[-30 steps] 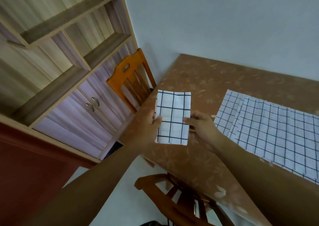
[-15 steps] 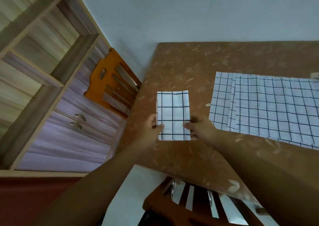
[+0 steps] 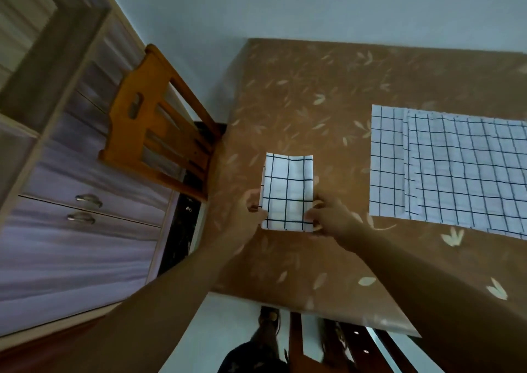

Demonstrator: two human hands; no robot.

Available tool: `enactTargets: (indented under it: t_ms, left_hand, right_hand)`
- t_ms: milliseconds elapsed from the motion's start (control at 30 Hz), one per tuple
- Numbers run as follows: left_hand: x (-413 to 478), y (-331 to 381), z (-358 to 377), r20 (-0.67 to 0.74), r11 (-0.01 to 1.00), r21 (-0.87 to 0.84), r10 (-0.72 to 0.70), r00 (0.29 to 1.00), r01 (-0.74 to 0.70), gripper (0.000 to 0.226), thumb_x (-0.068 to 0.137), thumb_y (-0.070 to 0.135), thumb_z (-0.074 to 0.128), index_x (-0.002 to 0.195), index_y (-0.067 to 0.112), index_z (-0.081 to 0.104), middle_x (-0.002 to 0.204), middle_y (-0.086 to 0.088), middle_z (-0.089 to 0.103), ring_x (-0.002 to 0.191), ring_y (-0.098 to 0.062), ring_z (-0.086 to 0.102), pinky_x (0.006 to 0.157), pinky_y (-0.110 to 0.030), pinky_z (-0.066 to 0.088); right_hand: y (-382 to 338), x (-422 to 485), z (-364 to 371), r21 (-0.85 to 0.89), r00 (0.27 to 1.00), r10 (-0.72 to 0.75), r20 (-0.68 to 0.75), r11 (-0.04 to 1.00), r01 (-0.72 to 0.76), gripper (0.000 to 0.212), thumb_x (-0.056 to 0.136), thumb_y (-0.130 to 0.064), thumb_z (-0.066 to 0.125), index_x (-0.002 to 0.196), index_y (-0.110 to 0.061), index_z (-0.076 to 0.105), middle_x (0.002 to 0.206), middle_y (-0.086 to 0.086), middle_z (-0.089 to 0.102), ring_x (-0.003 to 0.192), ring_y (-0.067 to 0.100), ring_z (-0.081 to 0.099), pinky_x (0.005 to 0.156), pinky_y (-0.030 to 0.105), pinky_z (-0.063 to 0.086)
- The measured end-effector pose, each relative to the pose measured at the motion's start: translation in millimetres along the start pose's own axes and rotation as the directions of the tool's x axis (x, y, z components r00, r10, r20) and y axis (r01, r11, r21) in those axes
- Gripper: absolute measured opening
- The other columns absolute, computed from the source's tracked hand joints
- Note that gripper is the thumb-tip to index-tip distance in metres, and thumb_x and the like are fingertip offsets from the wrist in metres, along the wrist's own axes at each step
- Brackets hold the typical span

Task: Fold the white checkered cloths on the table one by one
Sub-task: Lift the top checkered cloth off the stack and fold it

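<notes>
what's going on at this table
A person is folding checkered cloths. The left hand and the right hand pinch the side edges of one small folded cloth near the left end of the brown table. Whether it already rests on the table is unclear. At least two unfolded cloths lie flat, overlapping, to the right, not yet folded.

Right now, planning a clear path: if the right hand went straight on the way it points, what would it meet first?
The folded cloth, whose right edge the right hand holds; past it, probably the left hand.
</notes>
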State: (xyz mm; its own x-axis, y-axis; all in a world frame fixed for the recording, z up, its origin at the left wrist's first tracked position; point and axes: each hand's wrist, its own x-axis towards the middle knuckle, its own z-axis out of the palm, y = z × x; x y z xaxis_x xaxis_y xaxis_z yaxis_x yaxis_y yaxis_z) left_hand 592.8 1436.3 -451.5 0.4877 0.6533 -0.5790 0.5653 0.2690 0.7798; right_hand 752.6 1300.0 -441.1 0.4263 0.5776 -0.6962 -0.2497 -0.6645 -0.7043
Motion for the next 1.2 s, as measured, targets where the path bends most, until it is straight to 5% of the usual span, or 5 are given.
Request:
enactTargets:
  t_ms: [433, 733, 933, 1067, 1200]
  left_hand:
    - [120.3, -29.1, -38.2, -0.078, 0.969, 0.210, 0.152, 0.985, -0.133, 0.035, 0.088, 0.007, 0.073, 0.090, 0.039, 0.060, 0.097, 0.000, 0.063, 0.085, -0.013, 0.061, 0.073, -0.041, 0.057]
    - [192.2, -10.3, -37.0, -0.038, 0.881, 0.401, 0.289, 0.957, -0.250, 0.032, 0.094, 0.022, 0.068, 0.118, 0.042, 0.058, 0.115, 0.009, 0.057, 0.098, -0.007, 0.059, 0.082, -0.025, 0.053]
    - [210.9, -17.6, -39.8, -0.035, 0.678, 0.639, 0.498, 0.866, -0.364, 0.037, 0.099, 0.032, 0.052, 0.137, 0.032, 0.050, 0.133, 0.000, 0.040, 0.122, -0.020, 0.047, 0.104, -0.042, 0.048]
    - [232.5, -1.0, -29.0, 0.094, 0.331, 0.848, 0.673, 0.733, -0.413, 0.042, 0.103, 0.030, 0.043, 0.145, 0.025, 0.046, 0.152, -0.007, 0.039, 0.138, -0.025, 0.038, 0.111, -0.040, 0.042]
    - [265.5, 4.6, -18.4, 0.273, 0.036, 0.928, 0.612, 0.743, -0.371, 0.058, 0.106, 0.041, 0.034, 0.159, 0.018, 0.025, 0.168, -0.015, 0.017, 0.155, -0.031, 0.015, 0.123, -0.050, 0.018]
  right_hand:
    - [-3.7, 113.8, 47.5, -0.100, 0.987, -0.026, -0.160, 0.995, 0.010, 0.023, 0.088, -0.005, 0.072, 0.099, -0.024, 0.064, 0.095, 0.010, 0.071, 0.087, 0.031, 0.073, 0.073, 0.042, 0.063]
    - [-42.1, 185.3, 32.1, -0.396, 0.974, -0.131, -0.187, 0.917, 0.047, 0.024, 0.095, -0.023, 0.067, 0.115, -0.023, 0.054, 0.094, -0.003, 0.062, 0.085, 0.019, 0.063, 0.070, 0.034, 0.054]
    - [-43.8, 194.7, 23.6, -0.796, 0.910, -0.389, -0.141, 0.591, 0.129, 0.043, 0.103, -0.034, 0.050, 0.143, -0.019, 0.046, 0.137, 0.010, 0.049, 0.123, 0.033, 0.052, 0.091, 0.044, 0.051]
    - [-55.3, 219.8, 34.1, -0.872, 0.870, -0.493, -0.006, 0.428, 0.237, 0.049, 0.106, -0.031, 0.047, 0.153, -0.023, 0.036, 0.165, 0.009, 0.024, 0.152, 0.033, 0.024, 0.114, 0.051, 0.039]
    - [-57.5, 251.4, 39.6, -0.926, 0.848, -0.525, 0.064, 0.285, 0.247, 0.053, 0.110, -0.036, 0.030, 0.160, -0.019, 0.022, 0.172, 0.009, 0.002, 0.159, 0.032, -0.005, 0.127, 0.053, 0.013]
